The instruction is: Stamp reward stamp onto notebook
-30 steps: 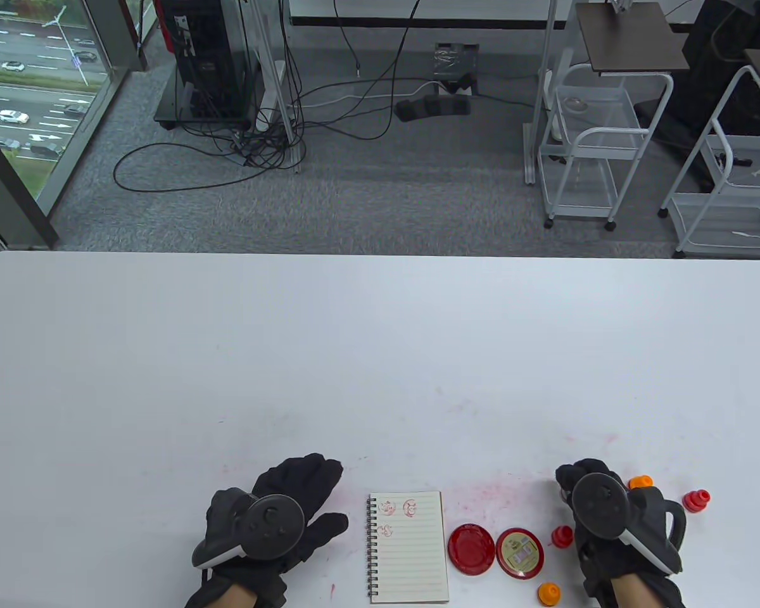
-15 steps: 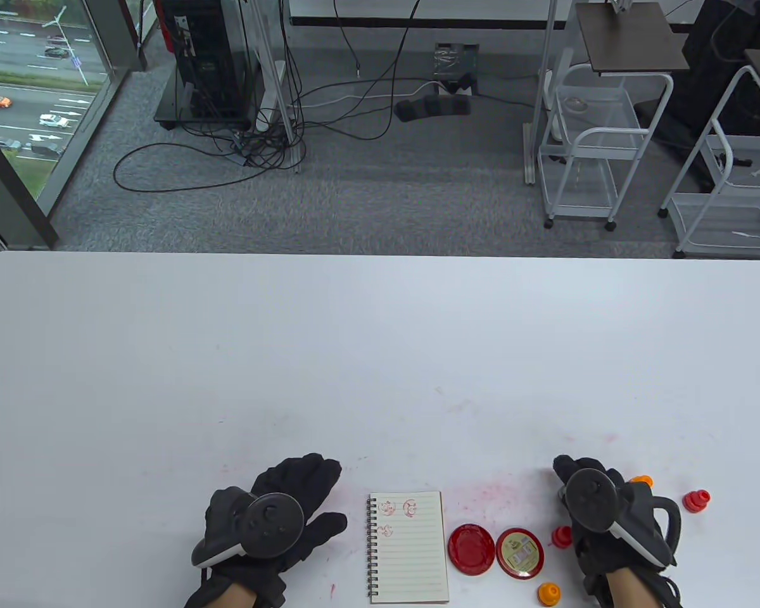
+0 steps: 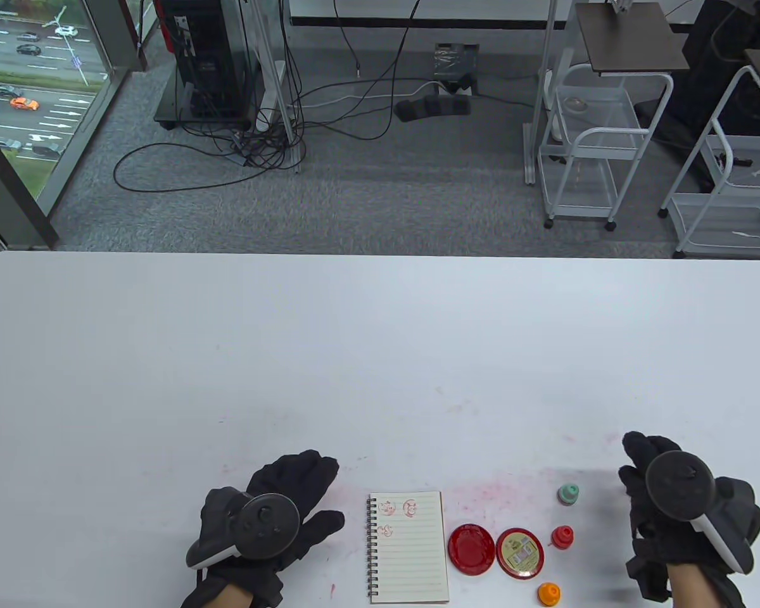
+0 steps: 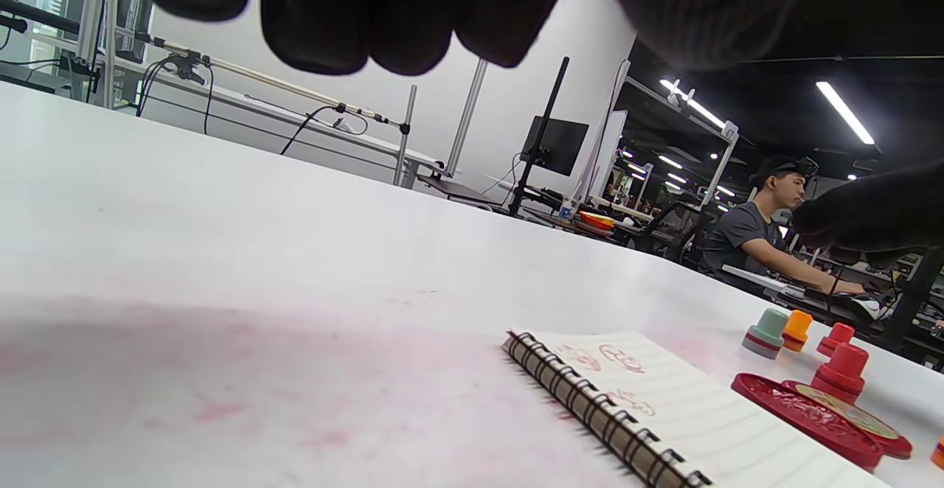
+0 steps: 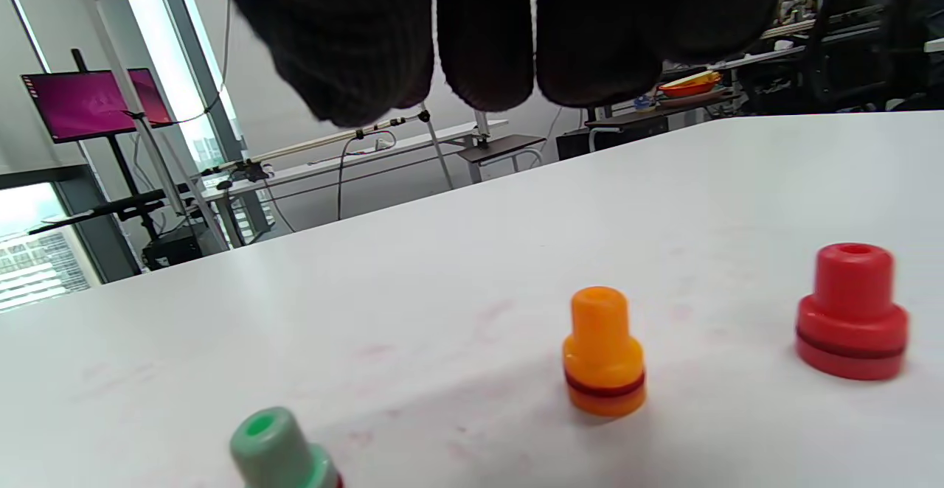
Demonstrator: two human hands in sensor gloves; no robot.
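The white table (image 3: 380, 354), smeared pink along its near edge, carried everything. On it the spiral notebook (image 3: 409, 546) lay open and flat just beside the left hand (image 3: 272, 525), which rested palm down with its fingers spread and released, holding nothing. The page already bore three red prints near its top, so part of the stamping looked done, with most of the lined page bare below them. Right of the notebook sat the red ink pad (image 3: 471, 549) and its lid (image 3: 519, 553), touching each other. The right hand (image 3: 684, 513) hovered near the table's right side, its fingers hanging loosely and empty in the right wrist view, above an orange stamp (image 5: 603, 351) and a red stamp (image 5: 852, 312). A green stamp (image 3: 568, 494) stood well clear of that hand, with another red stamp (image 3: 562, 537) and another orange stamp (image 3: 549, 593) nearer the pad. By my judgement, no stamp was in hand, so picking one, inking it and pressing it to the page remained.
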